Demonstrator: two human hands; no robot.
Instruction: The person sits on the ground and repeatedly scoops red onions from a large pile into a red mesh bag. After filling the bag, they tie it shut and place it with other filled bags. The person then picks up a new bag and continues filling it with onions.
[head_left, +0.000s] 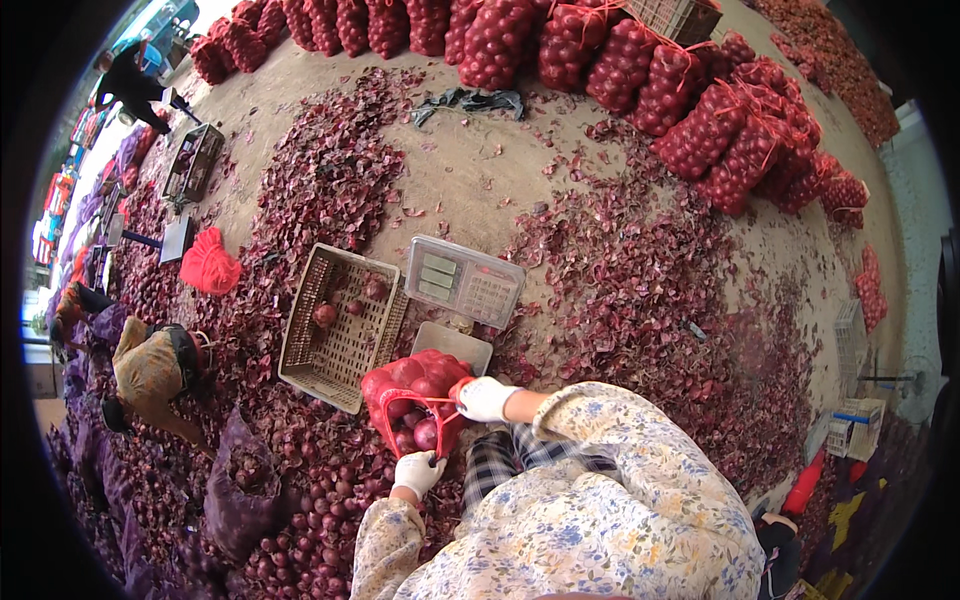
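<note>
A red mesh sack of red onions (412, 375) stands on or against the metal plate (452, 346) of a weighing scale, with its mouth open towards me. My left hand (420, 472), in a white glove, grips the near rim of the sack's mouth. My right hand (482, 399), also gloved, holds the right side of the rim and its orange drawstring. Onions show inside the opening. Beyond the plate is the scale's display and keypad unit (465, 281). Left of it, a plastic crate (341, 326) holds a few onions.
Loose onions (315, 532) lie at lower left beside a purple mesh sack (240, 487). Onion skins (630, 300) cover much of the floor. Filled red sacks (495, 45) line the back. A bent-over person (154, 367) and a red bundle of mesh (210, 262) are at left.
</note>
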